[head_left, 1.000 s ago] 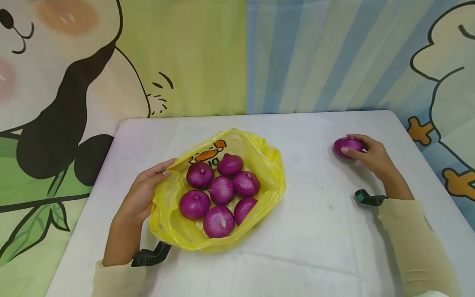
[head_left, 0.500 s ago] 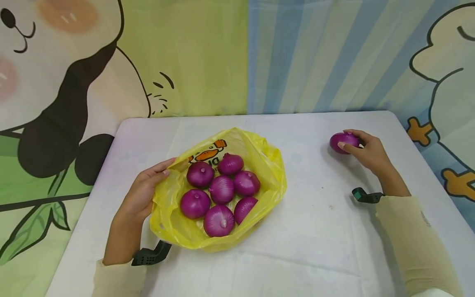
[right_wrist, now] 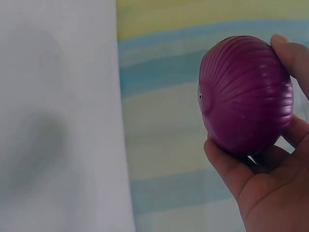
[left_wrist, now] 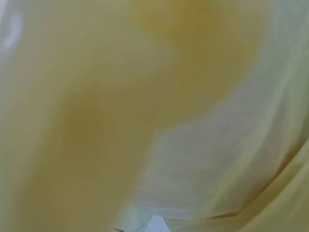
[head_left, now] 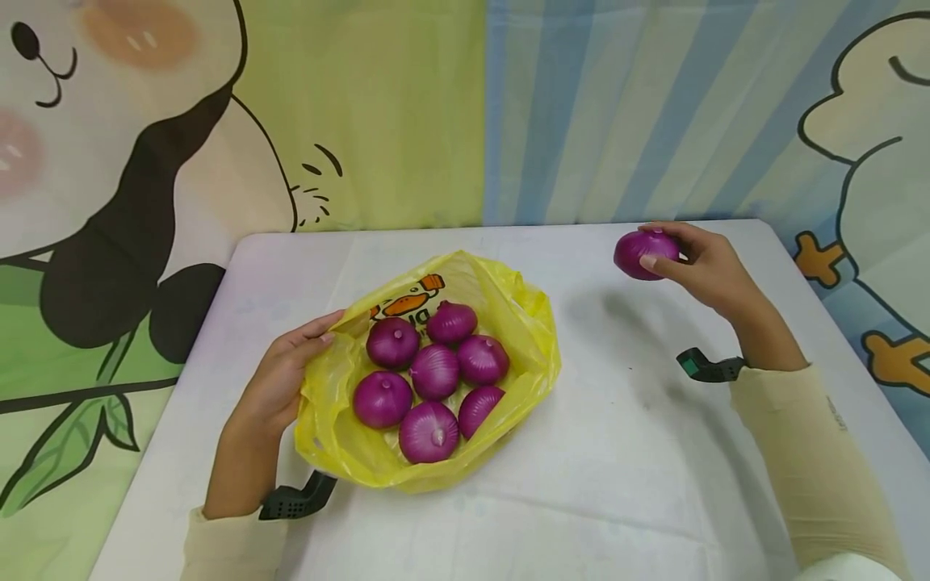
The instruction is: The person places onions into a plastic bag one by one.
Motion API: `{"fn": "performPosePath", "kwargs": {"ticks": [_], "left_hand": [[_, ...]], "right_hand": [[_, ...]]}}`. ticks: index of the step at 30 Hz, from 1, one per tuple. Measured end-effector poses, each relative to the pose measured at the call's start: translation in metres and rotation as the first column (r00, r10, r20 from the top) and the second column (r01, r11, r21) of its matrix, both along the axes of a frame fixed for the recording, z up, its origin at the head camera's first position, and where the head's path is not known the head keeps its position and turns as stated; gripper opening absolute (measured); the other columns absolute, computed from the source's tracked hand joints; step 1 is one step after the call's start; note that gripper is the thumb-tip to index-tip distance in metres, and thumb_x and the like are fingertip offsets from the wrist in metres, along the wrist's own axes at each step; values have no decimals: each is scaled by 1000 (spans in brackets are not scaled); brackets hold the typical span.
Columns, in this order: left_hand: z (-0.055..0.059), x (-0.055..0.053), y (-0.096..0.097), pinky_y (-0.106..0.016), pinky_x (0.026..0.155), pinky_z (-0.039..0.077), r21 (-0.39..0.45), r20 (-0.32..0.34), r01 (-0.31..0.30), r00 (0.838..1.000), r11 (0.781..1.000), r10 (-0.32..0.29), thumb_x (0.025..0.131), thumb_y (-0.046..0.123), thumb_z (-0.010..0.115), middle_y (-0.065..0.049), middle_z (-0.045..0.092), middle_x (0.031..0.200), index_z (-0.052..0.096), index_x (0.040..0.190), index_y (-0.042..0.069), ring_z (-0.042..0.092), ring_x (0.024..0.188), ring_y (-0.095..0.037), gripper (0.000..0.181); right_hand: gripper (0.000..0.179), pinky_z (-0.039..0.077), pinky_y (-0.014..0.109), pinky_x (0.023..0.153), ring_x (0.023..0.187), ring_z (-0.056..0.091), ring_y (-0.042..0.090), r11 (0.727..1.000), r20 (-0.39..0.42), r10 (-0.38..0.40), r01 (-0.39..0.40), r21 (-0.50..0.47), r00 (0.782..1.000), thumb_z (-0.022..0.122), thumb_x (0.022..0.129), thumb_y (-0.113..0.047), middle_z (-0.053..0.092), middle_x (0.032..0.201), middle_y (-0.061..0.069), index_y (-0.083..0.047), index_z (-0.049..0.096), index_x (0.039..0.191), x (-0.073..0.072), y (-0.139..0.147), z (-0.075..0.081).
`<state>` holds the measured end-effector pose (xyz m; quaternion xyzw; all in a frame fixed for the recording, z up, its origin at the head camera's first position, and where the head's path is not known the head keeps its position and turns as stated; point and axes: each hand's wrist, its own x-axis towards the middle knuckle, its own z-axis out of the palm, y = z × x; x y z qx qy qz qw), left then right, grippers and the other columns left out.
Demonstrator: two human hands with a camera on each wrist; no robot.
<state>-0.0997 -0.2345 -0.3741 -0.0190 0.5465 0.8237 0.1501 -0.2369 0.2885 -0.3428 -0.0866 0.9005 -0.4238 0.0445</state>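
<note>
While the right hand (head_left: 708,266) holds one red onion (head_left: 645,253) lifted off the worktop (head_left: 625,452), fingers and thumb curled round it, the left hand (head_left: 279,379) lies with fairly straight fingers on the rim of the yellow bag (head_left: 538,339), pinning its mouth wide. Seven onions (head_left: 432,371) sit inside already. My read: carry step, onion picked and headed toward the bag. Next move needs a leftward sweep across bare worktop, then a drop into a gap, likely the bag's right side where plastic shows. Path between onion and bag has nothing on it. Onion is near the worktop's far right corner; backdrop curtain (head_left: 596,105) hangs just behind, so little room back there. Left wrist view is only blurred yellow plastic. Right wrist view confirms the grasp on the onion (right_wrist: 246,94).
</note>
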Motion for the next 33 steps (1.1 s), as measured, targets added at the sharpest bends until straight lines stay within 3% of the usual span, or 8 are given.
{"fn": "performPosePath", "kwargs": {"ticks": [3, 10, 17, 27, 33], "left_hand": [[0, 0, 0, -33, 98, 46, -19, 0, -4, 1000, 1000, 4, 105, 13, 43, -11, 42, 140, 45, 145, 6, 53, 122, -22, 41], [0, 0, 2, -34, 98, 46, -25, -12, 3, 1000, 1000, -3, 105, 12, 42, -11, 44, 139, 46, 144, 6, 53, 123, -23, 40], [-1, 1, 0, -36, 99, 44, -9, -18, 15, 1000, 1000, -16, 106, 11, 41, -11, 43, 140, 45, 145, 6, 53, 123, -23, 40], [-3, 0, 0, -35, 98, 46, 15, -32, 26, 999, 1000, -25, 105, 10, 41, -11, 46, 138, 48, 143, 6, 55, 121, -23, 39], [-1, 1, -3, -36, 98, 45, 9, -30, 22, 999, 1000, -22, 106, 11, 41, -11, 44, 139, 46, 144, 6, 55, 121, -22, 39]], "right_hand": [[62, 50, 13, 74, 123, 44, 39, 998, -21, 39, -40, -39, 999, 72, 90, -27, 45, 141, 15, -11, 47, 144, 2, -11, 11], [54, 54, 17, 78, 119, 48, 29, 966, -94, 189, -203, -163, 977, 71, 90, -11, 47, 139, 10, -12, 52, 140, 12, -41, 33], [48, 56, 26, 82, 117, 51, 28, 889, -130, 343, -367, -274, 930, 69, 89, -3, 50, 137, 9, -9, 57, 135, 17, -75, 51], [51, 58, 37, 82, 114, 55, 31, 788, -170, 483, -511, -343, 859, 73, 85, -4, 53, 133, 10, -6, 58, 134, 19, -129, 61], [49, 57, 41, 83, 110, 58, 29, 706, -175, 589, -607, -365, 789, 72, 85, -5, 56, 130, 10, -4, 58, 132, 16, -163, 64]]}}
